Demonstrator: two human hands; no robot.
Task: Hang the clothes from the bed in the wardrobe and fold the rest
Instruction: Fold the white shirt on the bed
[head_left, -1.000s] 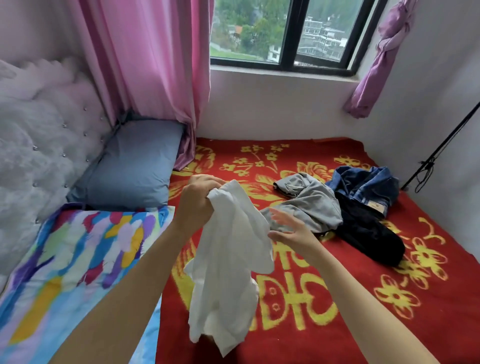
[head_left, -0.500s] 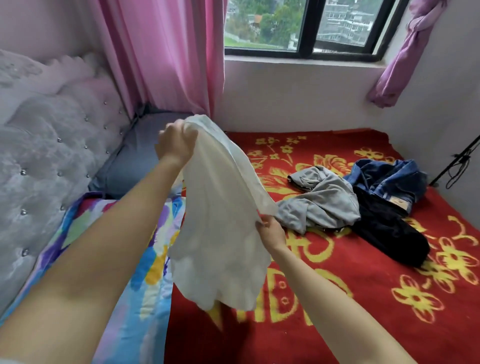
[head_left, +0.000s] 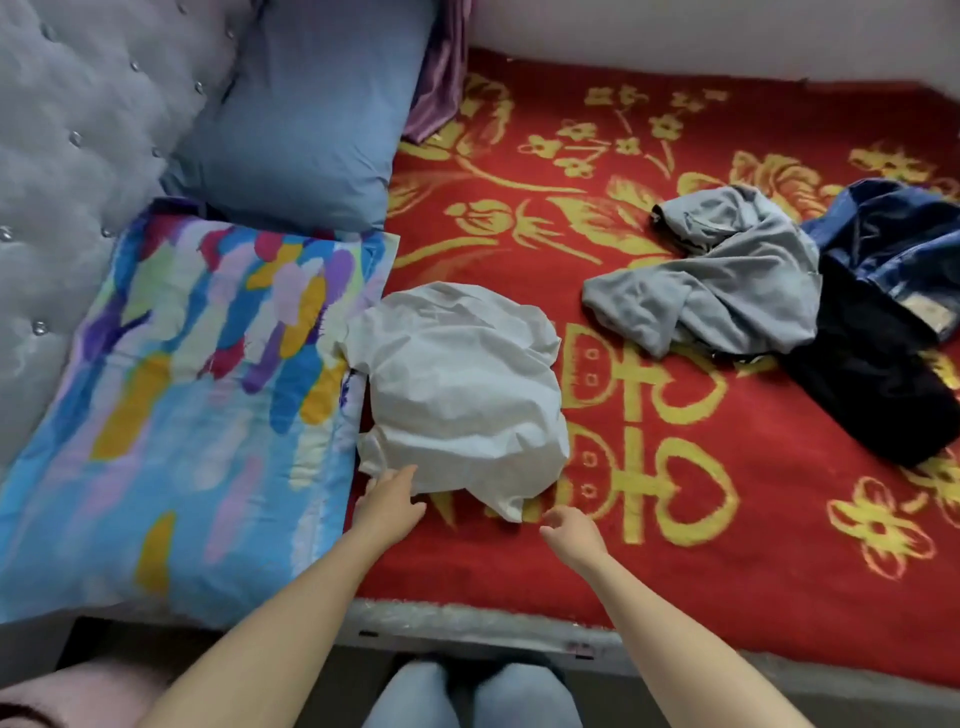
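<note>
White garment (head_left: 462, 395) lies crumpled on red blanket (head_left: 519, 566), straight ahead of both sets of fingertips. Its L edge touches the multicolour pillow (head_left: 197, 395). Heap is near round; long axis is weak and runs roughly away from the fingers.

L hand (head_left: 392, 501): fingers straight, slightly spread, tips at near-L hem. Touching or just over it, can't tell; nothing gripped.

R hand (head_left: 571, 527): fingers loosely curled, holding nothing, just short of the pointed near corner, which sits to the L of its tips.

L hand is nearer.

Judgement: fold step for this piece, barely begun; next needs hem corners found & cloth spread flat.

Grey garment (head_left: 727, 280), denim (head_left: 893, 228) & black item (head_left: 872, 384) lie well beyond R fingertips, untouched.
</note>
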